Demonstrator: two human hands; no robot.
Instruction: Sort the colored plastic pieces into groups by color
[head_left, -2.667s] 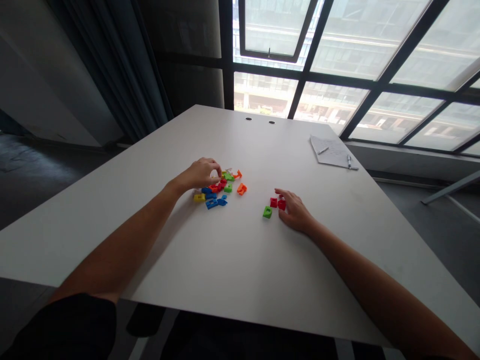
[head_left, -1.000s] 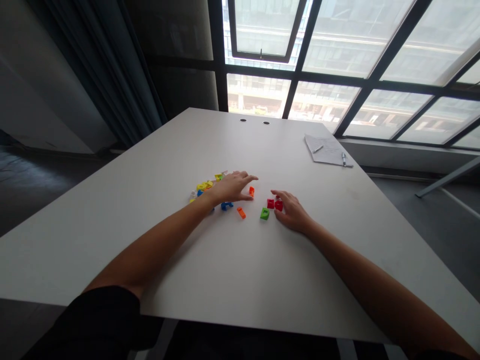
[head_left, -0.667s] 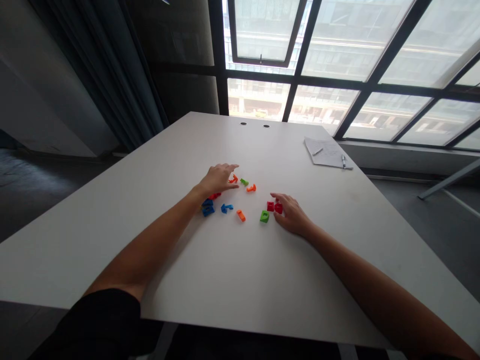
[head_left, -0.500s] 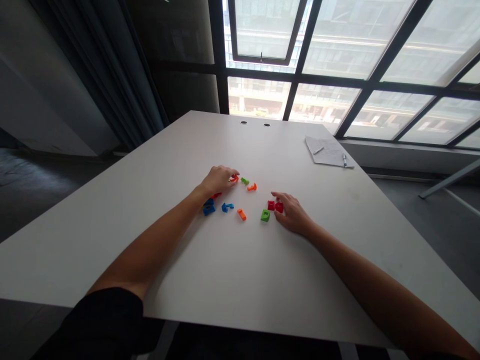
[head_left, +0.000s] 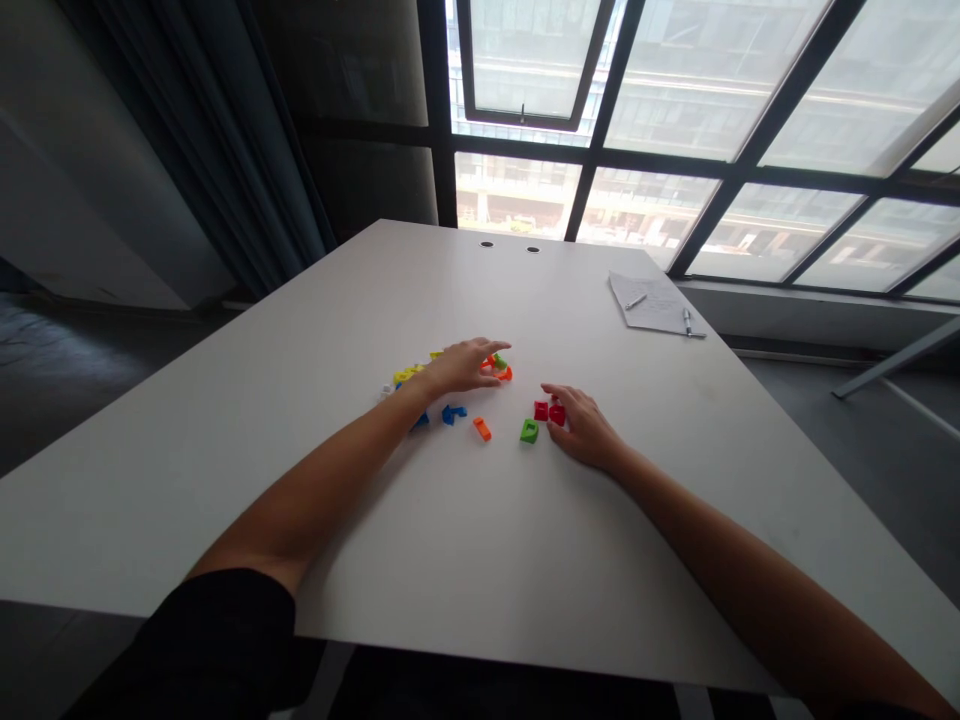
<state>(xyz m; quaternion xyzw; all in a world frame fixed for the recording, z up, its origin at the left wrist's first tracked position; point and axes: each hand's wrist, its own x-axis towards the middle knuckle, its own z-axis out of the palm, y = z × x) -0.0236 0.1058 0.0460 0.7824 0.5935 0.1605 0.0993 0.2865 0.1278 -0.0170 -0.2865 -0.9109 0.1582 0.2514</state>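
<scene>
My left hand (head_left: 468, 366) reaches over a cluster of small plastic toy pieces. Its fingers are apart, with orange pieces (head_left: 505, 374) and a light green piece (head_left: 502, 361) beside the fingertips. Yellow pieces (head_left: 407, 374) and a white piece (head_left: 387, 391) show behind the wrist. Blue pieces (head_left: 454, 414) lie nearer me, some partly hidden by the forearm. My right hand (head_left: 585, 425) rests on the table, thumb and fingers spread around red pieces (head_left: 541, 410). A green block (head_left: 529, 431) sits just left of its thumb, and a lone orange piece (head_left: 482, 429) lies farther left.
The white table (head_left: 480, 560) holds a sheet of paper (head_left: 652, 303) at the far right, with two pens (head_left: 687, 321) on it. Two round cable holes (head_left: 532, 250) are set near the far edge. Windows stand beyond, and a dark curtain (head_left: 247, 150) hangs at left.
My left hand has moved right across the cluster, uncovering yellow and white pieces behind it and partly covering the orange and light green ones. My right hand stays in place.
</scene>
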